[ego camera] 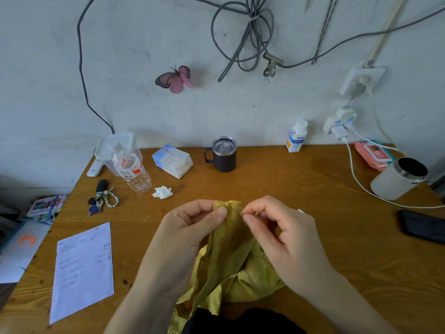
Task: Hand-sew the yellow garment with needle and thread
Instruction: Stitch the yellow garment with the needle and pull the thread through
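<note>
Two hands worked close together above the middle of the brown wood-grain table (301, 189). The left hand (192, 227) pinched the bunched top edge of the crumpled yellow cloth garment (231, 256) between thumb and forefinger, holding it raised. The right hand (284, 237), fingers curled, pinched what appeared to be a thin steel needle (238, 209) at that same edge, just beside the left thumb. The thread was too fine to make out. The rest of the garment hung between the wrists and pooled at the near table edge.

Handling, judged: the cloth was light and limp, with no stiffness of its own, and would sag unless kept taut. The best hold was right beside the stitch line, as the left hand had it, so the needle met a firm fold. The needle was small, slick and sharp, so the left fingertips near its point were at risk.

Room: a white printed paper sheet (83, 268) lay well to the left and a flat black phone (423, 225) near the right edge. A white charging cable (361, 186) looped past a white cylindrical jar (397, 179). A black lidded mug (222, 154), a clear plastic bottle (133, 172) and a crumpled white tissue (163, 192) sat further back, well apart from the hands. Drawing the thread upward and rightward looked least obstructed.
</note>
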`<state>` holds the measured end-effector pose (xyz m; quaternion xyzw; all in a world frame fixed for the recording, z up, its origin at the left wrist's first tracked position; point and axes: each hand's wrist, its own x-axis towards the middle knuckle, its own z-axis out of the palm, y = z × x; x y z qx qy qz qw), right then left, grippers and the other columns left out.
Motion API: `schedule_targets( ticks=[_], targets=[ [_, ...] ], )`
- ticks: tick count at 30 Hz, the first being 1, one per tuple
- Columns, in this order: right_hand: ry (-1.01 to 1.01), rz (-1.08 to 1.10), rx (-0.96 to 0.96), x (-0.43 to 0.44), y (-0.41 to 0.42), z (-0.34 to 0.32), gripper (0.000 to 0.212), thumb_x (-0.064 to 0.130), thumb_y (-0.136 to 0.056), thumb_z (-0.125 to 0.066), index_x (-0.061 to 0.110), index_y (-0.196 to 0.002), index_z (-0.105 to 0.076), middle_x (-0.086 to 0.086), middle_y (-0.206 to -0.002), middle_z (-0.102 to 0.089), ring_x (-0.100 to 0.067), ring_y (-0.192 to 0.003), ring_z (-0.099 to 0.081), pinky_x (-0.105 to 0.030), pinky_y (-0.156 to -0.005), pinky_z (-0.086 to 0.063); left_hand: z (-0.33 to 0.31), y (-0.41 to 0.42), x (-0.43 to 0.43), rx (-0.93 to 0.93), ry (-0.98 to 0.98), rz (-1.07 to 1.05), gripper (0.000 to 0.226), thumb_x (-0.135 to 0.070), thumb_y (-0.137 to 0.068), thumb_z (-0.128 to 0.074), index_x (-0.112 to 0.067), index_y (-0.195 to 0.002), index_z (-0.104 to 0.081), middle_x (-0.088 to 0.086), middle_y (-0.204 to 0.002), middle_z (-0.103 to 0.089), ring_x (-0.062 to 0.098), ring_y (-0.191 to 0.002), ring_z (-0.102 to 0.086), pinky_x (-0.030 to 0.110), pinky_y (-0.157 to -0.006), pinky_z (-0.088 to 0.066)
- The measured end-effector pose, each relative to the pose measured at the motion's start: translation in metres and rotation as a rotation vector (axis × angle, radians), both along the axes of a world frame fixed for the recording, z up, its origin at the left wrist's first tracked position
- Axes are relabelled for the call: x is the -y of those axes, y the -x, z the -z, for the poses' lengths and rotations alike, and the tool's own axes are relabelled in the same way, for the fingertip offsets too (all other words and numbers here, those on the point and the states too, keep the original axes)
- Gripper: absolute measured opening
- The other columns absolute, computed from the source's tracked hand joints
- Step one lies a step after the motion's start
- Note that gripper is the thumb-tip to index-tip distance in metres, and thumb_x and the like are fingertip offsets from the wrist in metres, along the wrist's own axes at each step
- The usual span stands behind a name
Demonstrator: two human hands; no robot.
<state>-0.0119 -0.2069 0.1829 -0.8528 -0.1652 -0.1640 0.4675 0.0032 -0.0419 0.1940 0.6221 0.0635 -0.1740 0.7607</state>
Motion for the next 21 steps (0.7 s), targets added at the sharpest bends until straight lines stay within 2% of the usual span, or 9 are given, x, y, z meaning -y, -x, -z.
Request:
schedule_targets(
  ticks=[3, 11, 21],
  targets=[
    [0.009, 0.012, -0.015, 0.0014, -0.0002, 0.0006, 0.013, 0.024, -0.091, -0.053, 0.017, -0.087, -0.064, 0.012, -0.061, -0.056, -0.004, -0.053, -0.053, -0.011, -0.047, -0.038, -0.0004, -0.0003, 0.0002, -0.004, 0.001, 0.000, 0.018, -0.029, -0.065, -0.069, -0.016, -0.076, -0.078, 0.009, -0.078, -0.075, 0.016, -0.070, -0.070, 0.028, -0.068, -0.055],
    [0.040, 0.018, -0.055, 0.0018, -0.0005, -0.0011, 0.012, 0.021, -0.089, -0.054, 0.016, -0.086, -0.065, 0.012, -0.060, -0.055, -0.004, -0.052, -0.052, -0.009, -0.047, -0.036, -0.0012, -0.0011, 0.0025, -0.005, 0.005, -0.020, 0.011, -0.022, -0.068, -0.067, -0.020, -0.069, -0.077, 0.005, -0.071, -0.074, 0.013, -0.064, -0.069, 0.025, -0.063, -0.054],
    [0.119, 0.032, -0.063, 0.0016, 0.0005, -0.0040, 0.012, 0.022, -0.088, -0.055, 0.016, -0.083, -0.065, 0.014, -0.057, -0.052, -0.004, -0.050, -0.050, -0.008, -0.046, -0.034, -0.0030, 0.0019, 0.0063, 0.079, -0.065, -0.045, 0.016, -0.026, -0.067, -0.065, -0.019, -0.075, -0.077, 0.008, -0.075, -0.075, 0.015, -0.067, -0.070, 0.019, -0.060, -0.055]
  ],
)
